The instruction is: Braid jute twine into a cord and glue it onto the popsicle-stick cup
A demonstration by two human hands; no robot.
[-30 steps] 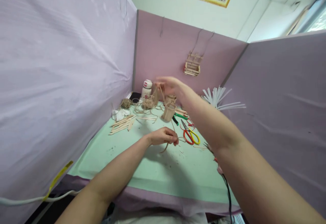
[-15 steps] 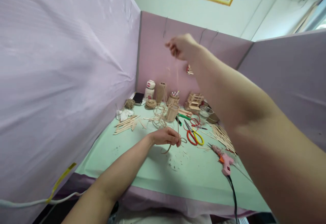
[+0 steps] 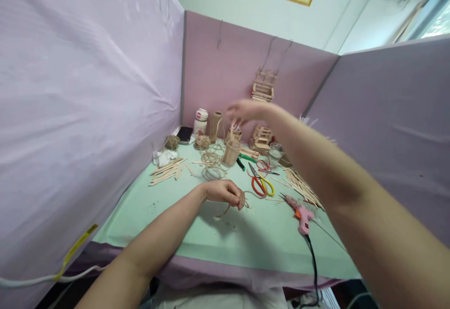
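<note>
My left hand (image 3: 225, 192) rests on the green mat (image 3: 176, 215), fingers closed in a pinch on the end of a tan twine strand (image 3: 225, 211) that loops under it. My right hand (image 3: 246, 110) is stretched out over the back of the table, above the twine cone (image 3: 215, 126) and a small stick cup (image 3: 231, 152). It is smeared by motion, so its fingers do not show clearly. Loose twine coils (image 3: 212, 161) lie between the cone and my left hand.
Red and yellow scissors (image 3: 260, 184), green-handled pliers (image 3: 246, 159) and a pink glue gun (image 3: 298, 213) with a black cord lie to the right. Craft sticks (image 3: 168, 170) lie left, more (image 3: 303, 186) right. Stick baskets (image 3: 262, 136) and a white bottle (image 3: 201, 121) stand at the back. Purple partitions enclose the table.
My right hand rose high, pulling twine up, then dropped back down over the back of the table. More loose twine now lies coiled on the mat. My left hand stayed put.
</note>
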